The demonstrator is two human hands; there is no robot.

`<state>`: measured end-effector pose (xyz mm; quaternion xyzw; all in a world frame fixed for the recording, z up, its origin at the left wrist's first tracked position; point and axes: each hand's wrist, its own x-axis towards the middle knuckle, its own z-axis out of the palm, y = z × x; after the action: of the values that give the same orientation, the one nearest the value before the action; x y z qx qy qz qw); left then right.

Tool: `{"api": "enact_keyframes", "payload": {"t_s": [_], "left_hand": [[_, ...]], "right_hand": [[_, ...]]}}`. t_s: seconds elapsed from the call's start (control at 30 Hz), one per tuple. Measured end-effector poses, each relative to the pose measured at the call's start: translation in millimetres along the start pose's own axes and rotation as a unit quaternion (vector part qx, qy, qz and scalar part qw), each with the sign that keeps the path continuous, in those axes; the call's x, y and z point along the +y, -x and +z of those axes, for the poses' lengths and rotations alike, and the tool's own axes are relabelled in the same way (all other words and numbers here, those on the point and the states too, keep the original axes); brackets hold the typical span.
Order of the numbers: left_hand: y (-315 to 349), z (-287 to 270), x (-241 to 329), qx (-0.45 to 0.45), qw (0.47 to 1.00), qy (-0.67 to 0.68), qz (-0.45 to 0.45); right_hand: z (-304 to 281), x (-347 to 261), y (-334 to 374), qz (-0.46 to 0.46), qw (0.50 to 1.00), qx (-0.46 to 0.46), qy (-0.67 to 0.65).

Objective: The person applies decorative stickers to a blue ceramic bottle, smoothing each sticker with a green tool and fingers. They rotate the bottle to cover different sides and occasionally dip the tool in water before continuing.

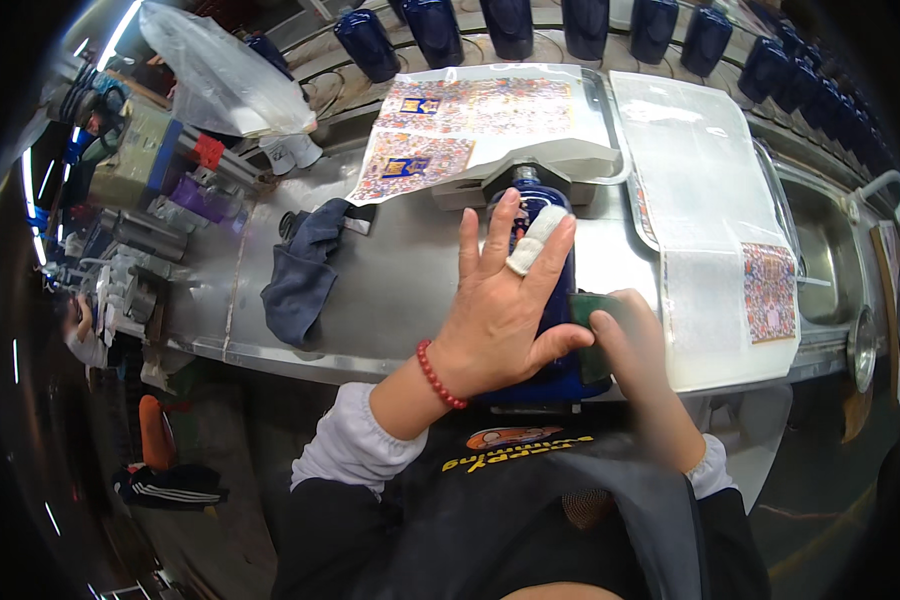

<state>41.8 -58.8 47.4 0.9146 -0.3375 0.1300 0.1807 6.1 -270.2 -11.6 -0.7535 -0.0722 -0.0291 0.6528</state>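
Note:
A dark blue glossy bottle [558, 290] lies on its side at the front of the metal table, neck pointing away from me. Flat on its upper face rests my left hand [500, 310], fingers spread. A white fabric cover [542, 240] wraps one of its fingers, and red beads circle the wrist. My right hand [632, 335], smeared by motion, grips a flat green scraper [592, 345] against the bottle's right side. Beyond the bottle's neck is a dark angular holder [523, 175]. The palm and fingers hide much of the bottle's face.
Printed floral transfer sheets [490, 105] lie at the back, and another sheet stack [710, 200] covers the right. A grey-blue cloth [305, 270] sits at left. Several blue bottles [510, 28] line the conveyor behind. A sink [820, 250] is at far right; a plastic bag [220, 75] at back left.

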Motion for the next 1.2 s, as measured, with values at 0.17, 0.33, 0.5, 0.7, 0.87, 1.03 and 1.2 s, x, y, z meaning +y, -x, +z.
{"api": "enact_keyframes", "payload": {"t_s": [0.17,0.33,0.5,0.7,0.87,1.03,1.2], "left_hand": [[32.6,2.4,33.6,-0.059,0.998,0.0,-0.023],[40.6,18.9,28.6,-0.012,0.994,-0.106,-0.021],[61.0,35.9,14.0,0.103,0.994,0.022,-0.041],[76.7,47.8,10.1,0.102,0.986,0.102,-0.085],[76.7,49.0,17.7,0.099,0.984,0.102,-0.108],[77.8,57.2,22.5,0.113,0.982,0.071,-0.135],[78.2,58.6,21.4,0.109,0.982,0.076,-0.136]], "right_hand": [[-3.5,-6.3,1.3,0.061,0.997,-0.019,-0.041],[-39.8,-2.6,-1.2,-0.116,0.993,-0.018,0.011],[-201.7,23.6,-14.8,-0.112,0.934,0.125,0.314],[-399.1,97.1,-32.6,0.349,0.849,0.228,0.324],[-492.7,172.6,-60.9,0.423,0.799,0.218,0.367],[-514.4,207.2,-69.2,0.513,0.774,0.282,0.241],[-477.0,127.6,-49.1,0.246,0.963,0.06,-0.094]]}}
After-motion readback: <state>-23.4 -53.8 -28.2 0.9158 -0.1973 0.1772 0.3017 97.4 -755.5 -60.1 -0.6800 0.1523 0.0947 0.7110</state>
